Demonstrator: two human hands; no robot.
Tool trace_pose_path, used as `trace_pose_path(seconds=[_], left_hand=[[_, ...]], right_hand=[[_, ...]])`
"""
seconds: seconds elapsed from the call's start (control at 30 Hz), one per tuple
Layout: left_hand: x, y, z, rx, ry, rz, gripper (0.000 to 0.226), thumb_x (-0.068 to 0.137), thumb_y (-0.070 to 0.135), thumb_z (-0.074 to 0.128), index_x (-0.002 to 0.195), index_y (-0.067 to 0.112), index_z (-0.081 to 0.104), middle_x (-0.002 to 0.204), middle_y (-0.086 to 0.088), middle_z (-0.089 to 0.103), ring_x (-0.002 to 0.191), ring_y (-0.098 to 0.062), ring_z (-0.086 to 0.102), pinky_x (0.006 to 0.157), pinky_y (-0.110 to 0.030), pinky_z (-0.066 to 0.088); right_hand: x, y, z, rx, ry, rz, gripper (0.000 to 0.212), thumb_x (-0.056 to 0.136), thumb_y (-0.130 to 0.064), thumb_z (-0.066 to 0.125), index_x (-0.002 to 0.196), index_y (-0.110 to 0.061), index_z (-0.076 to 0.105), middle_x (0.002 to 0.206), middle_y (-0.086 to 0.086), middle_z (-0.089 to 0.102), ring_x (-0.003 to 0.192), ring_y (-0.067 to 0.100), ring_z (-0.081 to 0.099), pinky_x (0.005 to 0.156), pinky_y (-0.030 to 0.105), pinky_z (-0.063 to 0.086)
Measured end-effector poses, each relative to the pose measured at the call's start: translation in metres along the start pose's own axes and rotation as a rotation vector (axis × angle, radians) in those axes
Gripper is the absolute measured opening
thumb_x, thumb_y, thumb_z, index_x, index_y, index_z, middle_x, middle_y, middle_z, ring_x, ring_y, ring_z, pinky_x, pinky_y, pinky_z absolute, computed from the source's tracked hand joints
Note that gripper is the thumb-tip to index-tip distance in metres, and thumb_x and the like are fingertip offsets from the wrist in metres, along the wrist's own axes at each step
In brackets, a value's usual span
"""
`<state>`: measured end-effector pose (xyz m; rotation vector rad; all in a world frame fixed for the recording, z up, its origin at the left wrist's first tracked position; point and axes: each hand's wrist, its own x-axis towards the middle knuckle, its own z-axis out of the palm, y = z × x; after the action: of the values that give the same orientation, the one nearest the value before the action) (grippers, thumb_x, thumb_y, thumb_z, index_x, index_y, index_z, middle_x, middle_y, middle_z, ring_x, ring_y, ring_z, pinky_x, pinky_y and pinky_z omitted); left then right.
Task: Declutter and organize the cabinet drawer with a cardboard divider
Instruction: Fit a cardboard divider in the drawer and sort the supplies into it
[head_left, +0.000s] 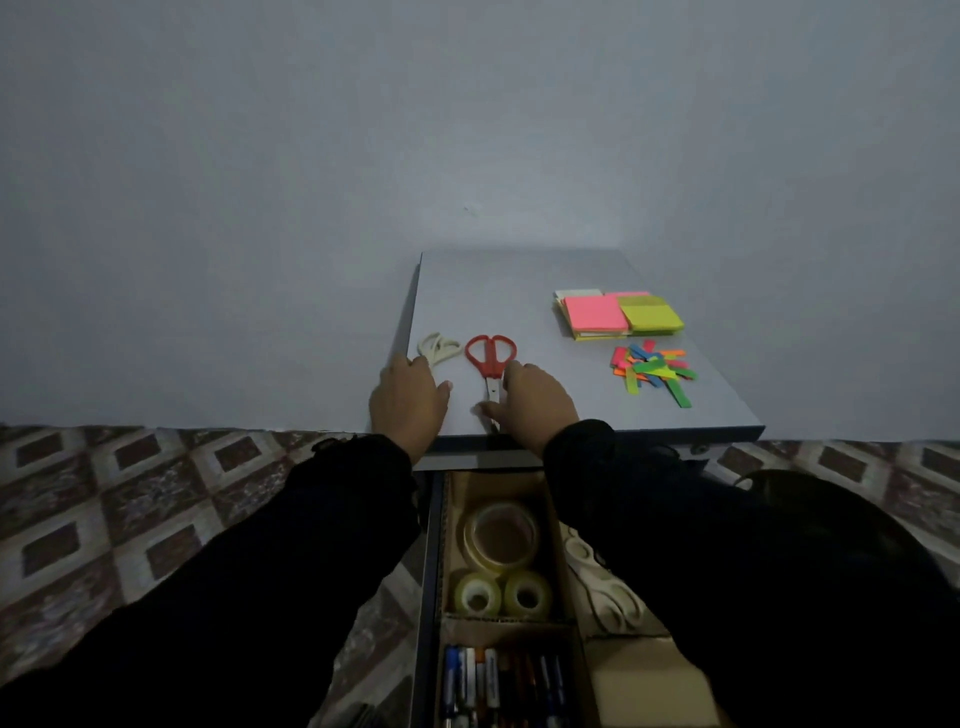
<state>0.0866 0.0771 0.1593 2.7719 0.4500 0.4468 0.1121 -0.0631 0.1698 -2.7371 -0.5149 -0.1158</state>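
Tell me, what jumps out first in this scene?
The bright neon sticky-note pads and the scattered colourful paper tabs glow on the right of the grey cabinet top. Nearer, the right hand touches red-handled scissors. Below, clear tape rolls sit in the open drawer's cardboard divider.

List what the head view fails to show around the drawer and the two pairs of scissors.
- Red scissors: blade tips hidden under the right hand.
- White scissors: blades covered by the left hand.
- Drawer right compartments: mostly behind the right sleeve.
- Pens: cut off by the bottom edge; labels too dim to read.
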Motion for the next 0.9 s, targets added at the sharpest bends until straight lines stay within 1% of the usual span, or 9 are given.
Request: trace_pose_path(seconds=[0.1, 0.23, 0.4, 0.53, 0.63, 0.73, 0.8, 0.87, 0.9], left_hand=[[0.01, 0.0, 0.0, 0.115, -0.024, 0.033, 0.043, 0.097, 0.038, 0.044, 0.122, 0.005, 0.055, 0.123, -0.017, 0.049, 0.113, -0.032, 0.046, 0.084, -0.039, 0.043], [0.018, 0.002, -0.003, 0.077, -0.029, 0.071, 0.025, 0.094, 0.024, 0.053, 0.104, 0.002, 0.062, 0.106, -0.016, 0.064, 0.097, -0.029, 0.059, 0.067, -0.031, 0.038], [0.016, 0.005, -0.014, -0.073, -0.048, 0.01, 0.017, 0.09, 0.007, 0.055, 0.104, -0.001, 0.06, 0.107, -0.017, 0.062, 0.097, -0.03, 0.058, 0.065, -0.027, 0.034], [0.001, 0.009, -0.025, -0.129, -0.115, -0.047, 0.029, 0.08, 0.008, 0.066, 0.107, 0.0, 0.058, 0.107, -0.017, 0.059, 0.097, -0.032, 0.057, 0.066, -0.028, 0.038], [-0.01, 0.015, -0.034, -0.142, -0.193, -0.096, 0.026, 0.077, 0.009, 0.069, 0.1, 0.001, 0.062, 0.094, -0.012, 0.057, 0.089, -0.028, 0.057, 0.064, -0.026, 0.038], [-0.018, 0.016, -0.035, -0.198, -0.238, -0.119, 0.024, 0.073, 0.01, 0.072, 0.095, 0.0, 0.068, 0.092, -0.012, 0.065, 0.085, -0.027, 0.061, 0.067, -0.029, 0.045], [-0.027, 0.015, -0.036, -0.215, -0.248, -0.109, 0.02, 0.072, 0.011, 0.073, 0.089, 0.001, 0.069, 0.093, -0.013, 0.068, 0.086, -0.028, 0.063, 0.07, -0.031, 0.049], [-0.037, 0.014, -0.037, -0.221, -0.248, -0.076, 0.011, 0.074, 0.012, 0.071, 0.082, 0.006, 0.069, 0.09, -0.013, 0.067, 0.081, -0.027, 0.062, 0.07, -0.031, 0.048], [-0.043, 0.014, -0.038, -0.218, -0.248, -0.052, 0.01, 0.075, 0.012, 0.07, 0.083, 0.006, 0.069, 0.088, -0.014, 0.067, 0.079, -0.026, 0.06, 0.068, -0.031, 0.047]], right_hand=[[0.002, -0.002, -0.006, -0.008, -0.032, 0.026, 0.046, 0.088, -0.034, 0.061, 0.12, -0.004, 0.046, 0.117, 0.014, 0.055, 0.108, 0.028, 0.054, 0.088, 0.032, 0.045], [0.004, 0.002, -0.016, 0.047, -0.04, 0.112, 0.026, 0.09, -0.01, 0.051, 0.115, -0.001, 0.047, 0.118, 0.017, 0.055, 0.106, 0.03, 0.055, 0.08, 0.029, 0.042], [0.0, 0.011, -0.031, 0.07, -0.138, 0.2, 0.022, 0.087, -0.01, 0.056, 0.108, -0.003, 0.052, 0.109, 0.014, 0.057, 0.1, 0.028, 0.058, 0.078, 0.027, 0.044], [-0.01, 0.023, -0.04, 0.069, -0.186, 0.247, 0.016, 0.085, -0.012, 0.061, 0.098, -0.007, 0.054, 0.092, 0.009, 0.052, 0.084, 0.021, 0.051, 0.075, 0.026, 0.045], [-0.016, 0.035, -0.042, 0.166, -0.208, 0.307, 0.022, 0.083, -0.011, 0.063, 0.101, 0.001, 0.06, 0.1, 0.013, 0.063, 0.091, 0.025, 0.061, 0.079, 0.029, 0.052], [-0.028, 0.042, -0.052, 0.294, -0.279, 0.393, 0.028, 0.083, -0.01, 0.066, 0.109, -0.001, 0.063, 0.107, 0.015, 0.066, 0.094, 0.025, 0.065, 0.087, 0.033, 0.055], [-0.039, 0.046, -0.062, 0.361, -0.329, 0.429, 0.029, 0.083, -0.007, 0.066, 0.111, -0.002, 0.065, 0.103, 0.012, 0.066, 0.08, 0.02, 0.064, 0.074, 0.029, 0.057], [-0.055, 0.05, -0.072, 0.438, -0.361, 0.453, 0.028, 0.084, -0.003, 0.063, 0.111, -0.003, 0.065, 0.089, 0.008, 0.064, 0.067, 0.015, 0.058, 0.055, 0.021, 0.051], [-0.062, 0.054, -0.076, 0.459, -0.373, 0.454, 0.028, 0.084, -0.001, 0.063, 0.112, -0.002, 0.064, 0.086, 0.008, 0.063, 0.065, 0.014, 0.056, 0.051, 0.02, 0.048]])
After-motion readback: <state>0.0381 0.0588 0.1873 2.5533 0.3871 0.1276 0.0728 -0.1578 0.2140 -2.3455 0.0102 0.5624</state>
